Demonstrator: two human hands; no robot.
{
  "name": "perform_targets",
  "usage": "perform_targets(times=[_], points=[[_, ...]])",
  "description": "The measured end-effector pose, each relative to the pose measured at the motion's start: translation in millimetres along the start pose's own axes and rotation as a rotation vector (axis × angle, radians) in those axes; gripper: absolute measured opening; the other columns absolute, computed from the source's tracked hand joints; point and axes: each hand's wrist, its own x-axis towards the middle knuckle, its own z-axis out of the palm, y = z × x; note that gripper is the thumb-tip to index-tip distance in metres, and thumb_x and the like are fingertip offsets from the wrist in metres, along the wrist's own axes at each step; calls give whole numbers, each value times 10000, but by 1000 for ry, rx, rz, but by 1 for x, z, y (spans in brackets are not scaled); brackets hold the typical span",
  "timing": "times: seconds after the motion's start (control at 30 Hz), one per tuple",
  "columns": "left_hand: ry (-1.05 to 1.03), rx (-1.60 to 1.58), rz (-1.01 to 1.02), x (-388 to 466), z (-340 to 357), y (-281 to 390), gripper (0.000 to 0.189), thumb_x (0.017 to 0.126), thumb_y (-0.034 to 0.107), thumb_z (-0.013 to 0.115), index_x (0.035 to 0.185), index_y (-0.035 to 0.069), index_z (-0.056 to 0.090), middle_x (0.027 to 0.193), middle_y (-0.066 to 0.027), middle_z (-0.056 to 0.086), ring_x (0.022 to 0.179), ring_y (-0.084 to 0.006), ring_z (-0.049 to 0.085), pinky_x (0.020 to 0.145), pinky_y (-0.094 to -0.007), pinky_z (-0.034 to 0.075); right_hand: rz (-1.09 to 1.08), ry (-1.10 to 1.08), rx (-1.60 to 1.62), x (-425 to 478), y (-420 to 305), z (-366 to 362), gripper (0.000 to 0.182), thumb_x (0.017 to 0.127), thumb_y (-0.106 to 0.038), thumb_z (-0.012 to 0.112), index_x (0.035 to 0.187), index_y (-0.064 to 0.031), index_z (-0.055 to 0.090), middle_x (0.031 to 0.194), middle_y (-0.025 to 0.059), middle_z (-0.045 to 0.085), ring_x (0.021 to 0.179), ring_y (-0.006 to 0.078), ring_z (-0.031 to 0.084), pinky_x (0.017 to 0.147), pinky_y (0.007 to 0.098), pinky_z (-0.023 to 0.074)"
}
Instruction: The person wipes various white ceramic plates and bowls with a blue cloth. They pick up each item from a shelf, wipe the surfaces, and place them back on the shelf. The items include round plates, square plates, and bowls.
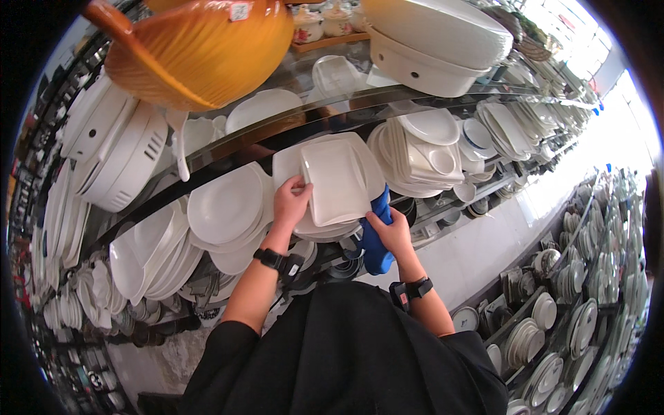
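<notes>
A white rectangular plate point(337, 184) lies on top of a stack of larger white plates point(288, 158) on a shelf. My left hand point(292, 203) pinches the plate's left edge between thumb and fingers. In my right hand point(389, 228) is a blue cloth point(377, 244), bunched up and hanging down beside the plate's lower right corner. The undersides of the fingers of both hands are partly hidden.
Stacked round white plates point(225, 205) stand at the left, and more plates with a small cup point(441, 162) at the right. Above hangs over a glass shelf edge point(249, 127) a large orange bowl point(207, 57). White casserole dishes point(425, 67) stand at the upper right.
</notes>
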Motion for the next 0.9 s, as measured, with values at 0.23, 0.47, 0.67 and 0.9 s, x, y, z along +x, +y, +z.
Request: perform_targets(times=[0.23, 0.47, 0.67, 0.9], points=[[-163, -252, -142, -46, -49, 29, 449, 929, 177, 715, 1322, -1, 593, 1142, -59, 632, 786, -124, 653, 693, -270, 567, 94, -45, 215, -12, 11, -11, 419, 876, -338, 790, 1089, 16, 719, 883, 62, 740, 762, 122, 671, 724, 301, 556], [-70, -445, -163, -116, -129, 20, 239, 1005, 109, 627, 1216, -3, 639, 966, -20, 652, 779, -81, 608, 686, -240, 534, 196, -354, 94, -53, -2, -8, 452, 873, -323, 798, 1151, 19, 697, 964, 57, 729, 849, 119, 660, 795, 301, 550], [252, -368, -183, -157, -199, -25, 178, 996, 98, 630, 1148, 8, 656, 940, -10, 641, 741, -64, 587, 638, -228, 507, 212, -566, 81, -84, -35, 50, 426, 923, -333, 752, 1130, 36, 693, 928, 59, 723, 833, 112, 647, 758, 290, 544], [374, -260, -115, -164, -251, -57, 246, 971, 94, 652, 1199, 5, 627, 1016, -47, 663, 761, -84, 613, 665, -242, 528, -95, -563, 28, -82, -43, 144, 427, 943, -333, 720, 1168, 23, 655, 979, 82, 702, 885, 125, 631, 805, 298, 522]])
